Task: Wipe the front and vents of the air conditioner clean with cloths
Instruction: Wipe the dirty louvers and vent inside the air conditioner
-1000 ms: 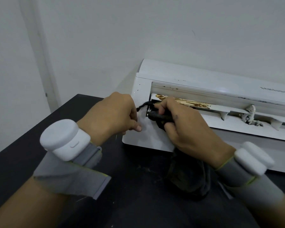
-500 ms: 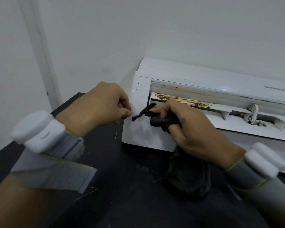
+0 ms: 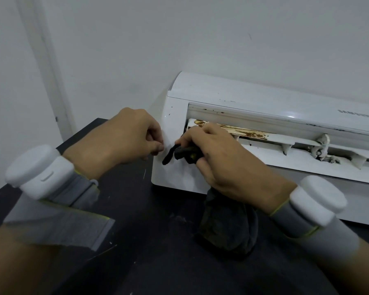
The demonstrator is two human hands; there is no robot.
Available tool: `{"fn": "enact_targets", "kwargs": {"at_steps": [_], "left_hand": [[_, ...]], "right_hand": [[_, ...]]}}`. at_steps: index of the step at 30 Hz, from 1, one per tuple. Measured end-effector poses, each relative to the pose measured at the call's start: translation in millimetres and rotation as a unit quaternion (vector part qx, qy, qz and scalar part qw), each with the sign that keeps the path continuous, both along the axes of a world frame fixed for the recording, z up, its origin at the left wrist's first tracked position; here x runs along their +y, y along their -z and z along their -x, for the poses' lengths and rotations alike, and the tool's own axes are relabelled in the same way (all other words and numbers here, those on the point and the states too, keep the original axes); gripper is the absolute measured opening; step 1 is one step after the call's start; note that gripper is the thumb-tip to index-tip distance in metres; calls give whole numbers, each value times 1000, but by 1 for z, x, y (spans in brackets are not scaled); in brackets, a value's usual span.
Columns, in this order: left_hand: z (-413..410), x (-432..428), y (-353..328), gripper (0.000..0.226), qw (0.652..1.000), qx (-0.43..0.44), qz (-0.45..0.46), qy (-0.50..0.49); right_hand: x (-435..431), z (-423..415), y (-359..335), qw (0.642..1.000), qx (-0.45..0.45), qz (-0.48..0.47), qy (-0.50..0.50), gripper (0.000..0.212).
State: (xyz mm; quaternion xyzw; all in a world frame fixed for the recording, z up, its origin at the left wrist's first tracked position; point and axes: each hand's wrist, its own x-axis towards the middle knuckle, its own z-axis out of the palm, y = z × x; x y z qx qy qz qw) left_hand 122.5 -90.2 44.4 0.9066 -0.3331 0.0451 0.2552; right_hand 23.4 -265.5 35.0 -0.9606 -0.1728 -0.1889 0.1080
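Air conditioner [image 3: 264, 99] lies on black table [image 3: 136, 262], back against white wall [image 3: 200, 39]. Vent flap [image 3: 285, 141] part open, brown grime along its left stretch. Dark cloth [image 3: 228, 226] in my right hand [image 3: 219, 158]: fingers curled round bunched top at vent's left end, twisted tip poking left across white front, rest hanging down onto table. My left hand [image 3: 124, 141] just beside casing's left end, fingers curled in, nothing visible in them, apart from cloth tip. White pods [image 3: 38, 171] on grey straps at both wrists.
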Motion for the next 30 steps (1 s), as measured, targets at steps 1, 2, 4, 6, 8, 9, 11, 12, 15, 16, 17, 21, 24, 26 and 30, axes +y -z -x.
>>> {"fn": "enact_targets", "kwargs": {"at_steps": [1,2,4,6,8,9,11,12,15,16,17,21,24,26,30], "left_hand": [[1,0,0,18,1000,0,-4,0],[2,0,-1,18,1000,1,-9,1],[3,1,-2,20,1000,1,-10,3],[2,2,-5,24,1000,-5,-4,-1],[1,4,-7,25,1000,-20,1,-11],[1,5,-8,24,999,-28,3,-15],[2,4,-10,24,999,-31,0,-14],[3,4,-10,25,1000,-26,-2,-11],[6,2,-10,25,1000,-7,-4,4],[6,2,-10,24,1000,0,-6,10],[5,2,-10,22,1000,7,-12,20],[3,4,-12,25,999,27,-11,42],[4,4,-13,18,999,22,3,39],[5,3,-13,15,1000,4,8,30],[9,-2,-14,28,999,-33,3,18]], "right_hand": [[-1,1,-2,999,20,-24,-9,27],[-3,2,-5,997,38,-58,-22,27],[-10,7,-7,991,32,-127,-35,29],[-17,12,-6,990,-19,-137,8,29],[-18,16,1,990,-76,-103,66,29],[-16,16,4,988,-92,-88,88,29],[-7,15,12,987,-96,-56,116,31],[-1,12,15,987,-96,-40,119,32],[10,6,22,989,-103,-27,107,39],[10,6,22,989,-104,-28,97,41],[8,8,21,991,-103,-32,80,42],[-15,18,16,995,-95,-29,-20,37],[-27,22,13,991,-123,-41,20,37],[-21,18,17,989,-136,-41,46,40],[8,9,30,986,-150,-28,65,45]]}}
